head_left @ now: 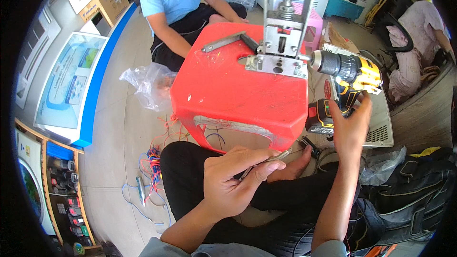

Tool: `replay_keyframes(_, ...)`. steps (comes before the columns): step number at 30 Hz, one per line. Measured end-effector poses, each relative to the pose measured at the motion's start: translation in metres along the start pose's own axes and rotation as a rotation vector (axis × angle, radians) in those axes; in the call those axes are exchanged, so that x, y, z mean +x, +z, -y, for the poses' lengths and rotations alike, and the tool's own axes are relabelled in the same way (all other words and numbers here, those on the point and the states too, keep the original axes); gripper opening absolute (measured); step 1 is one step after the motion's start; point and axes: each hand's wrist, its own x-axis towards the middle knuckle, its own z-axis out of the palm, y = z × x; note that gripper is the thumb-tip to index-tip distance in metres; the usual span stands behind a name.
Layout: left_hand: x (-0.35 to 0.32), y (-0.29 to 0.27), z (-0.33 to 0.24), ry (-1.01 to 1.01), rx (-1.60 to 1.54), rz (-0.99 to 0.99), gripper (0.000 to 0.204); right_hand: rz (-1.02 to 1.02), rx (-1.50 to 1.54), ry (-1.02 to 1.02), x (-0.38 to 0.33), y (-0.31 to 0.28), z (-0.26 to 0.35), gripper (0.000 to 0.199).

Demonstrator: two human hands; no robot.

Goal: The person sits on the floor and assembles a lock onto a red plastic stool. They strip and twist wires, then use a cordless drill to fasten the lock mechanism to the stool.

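My left hand [235, 178] is closed, pinching a thin greyish length of wire [281, 155] between thumb and fingers, in front of the red plastic stool [228, 100]. A metal wire-stripping jig [281, 43] with a spring-loaded screw stands on the stool's far right part. At its right side, the chuck of a yellow and black cordless drill [354, 66] meets the jig's shaft. My right hand [350, 126] is beside the drill's grip and battery, thumb and fingers apart. Whether it touches the drill is unclear. A grey metal bar with a dark handle [223, 42] lies left of the jig.
Another person in a light blue shirt [176, 0] sits beyond the stool. Clear plastic bags [150, 85] and tangled coloured wires [152, 162] lie on the floor at left. A black backpack [409, 195] is at right; a white vented panel [378, 126] sits behind the drill.
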Motion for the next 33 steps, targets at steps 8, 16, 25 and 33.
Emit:
replay_keyframes(8,-0.011,0.011,0.019,0.178,0.064,0.149,0.016,0.551,0.762,-0.088,-0.106,-0.060,0.053,0.041)
replay_keyframes(16,-0.026,0.018,0.016,-0.221,-0.021,0.217,0.021,0.307,0.545,-0.206,-0.102,-0.038,0.058,0.017)
replay_keyframes(25,-0.030,0.032,0.069,0.042,0.015,0.404,0.025,0.450,0.874,0.166,-0.080,-0.050,0.033,0.043)
replay_keyframes(33,-0.010,0.047,0.076,-0.068,-0.168,0.456,0.034,0.153,0.511,-0.051,-0.067,-0.039,0.036,0.040)
